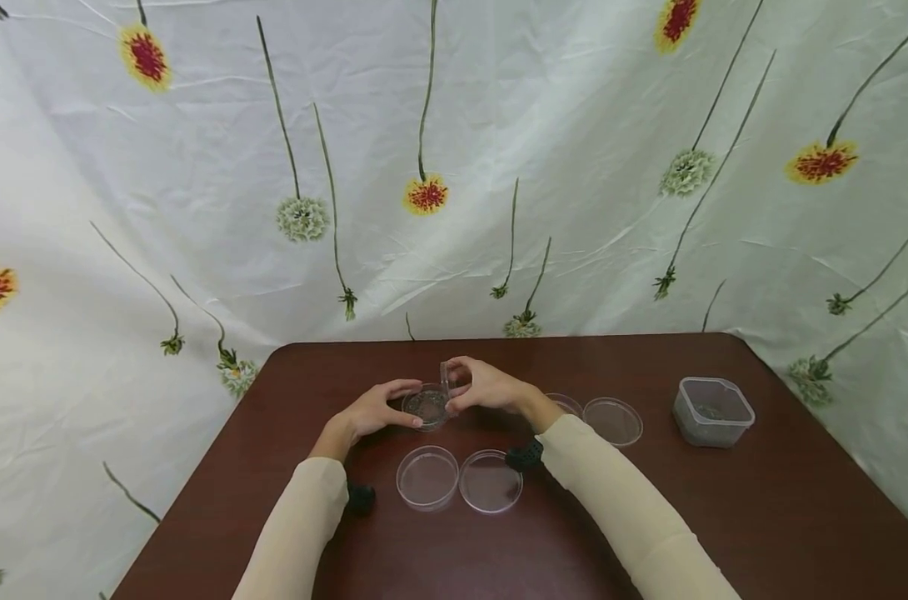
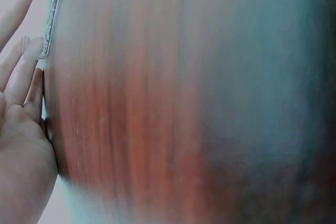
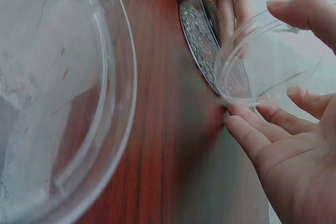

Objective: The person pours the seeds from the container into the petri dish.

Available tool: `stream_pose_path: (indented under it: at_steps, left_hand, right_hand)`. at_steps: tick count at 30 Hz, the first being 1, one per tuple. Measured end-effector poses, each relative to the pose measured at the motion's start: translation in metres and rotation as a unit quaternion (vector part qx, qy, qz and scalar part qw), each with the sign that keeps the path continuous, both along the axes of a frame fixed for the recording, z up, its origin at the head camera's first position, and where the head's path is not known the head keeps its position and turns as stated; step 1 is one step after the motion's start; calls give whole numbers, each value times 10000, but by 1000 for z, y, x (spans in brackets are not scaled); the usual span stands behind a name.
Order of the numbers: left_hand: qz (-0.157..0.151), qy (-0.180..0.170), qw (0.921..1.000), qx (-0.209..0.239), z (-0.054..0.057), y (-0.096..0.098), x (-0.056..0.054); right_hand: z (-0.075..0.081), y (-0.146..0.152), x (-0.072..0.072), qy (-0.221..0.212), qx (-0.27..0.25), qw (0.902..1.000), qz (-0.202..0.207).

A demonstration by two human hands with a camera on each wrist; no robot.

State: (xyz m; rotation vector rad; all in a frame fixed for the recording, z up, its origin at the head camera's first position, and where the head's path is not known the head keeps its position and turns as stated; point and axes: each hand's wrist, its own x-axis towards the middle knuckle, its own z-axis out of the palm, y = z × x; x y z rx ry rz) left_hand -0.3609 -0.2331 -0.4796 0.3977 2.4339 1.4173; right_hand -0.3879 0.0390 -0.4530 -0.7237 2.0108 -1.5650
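A round clear petri dish [image 1: 427,406] sits on the table, filled with small grey-dark bits. My left hand [image 1: 369,411] holds it from the left, thumb at the near side and fingers at the far side. In the left wrist view, fingers of the left hand [image 2: 23,140] reach the rim of the filled dish [image 2: 51,17]. Between the thumb and fingers of my right hand [image 1: 491,387] is a clear petri dish lid [image 1: 444,375], tipped up on edge at the filled dish's right side. The right wrist view shows the lid [image 3: 227,85] overlapping that dish's rim.
Two clear petri dish pieces, one left [image 1: 427,477] and one right [image 1: 491,493], lie in front of the hands. Another clear round piece [image 1: 613,421] and one partly behind the right wrist [image 1: 566,403] lie rightward. A plastic tub [image 1: 712,429] with some contents stands far right.
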Motion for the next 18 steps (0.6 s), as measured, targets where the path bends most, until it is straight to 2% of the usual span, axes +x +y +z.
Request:
stream_pose_path:
  at_steps: [4, 12, 18]
  left_hand:
    - [-29, 19, 10000, -50, 0, -1, 1]
    - [49, -4, 9999, -118, 3, 0, 2]
    - [155, -76, 9995, -277, 4, 0, 3]
  right_hand:
    - [-2, -7, 1, 11, 34, 10000, -14]
    - [2, -13, 4, 676, 975, 9929, -45]
    - [1, -19, 4, 843, 1359, 9870, 130]
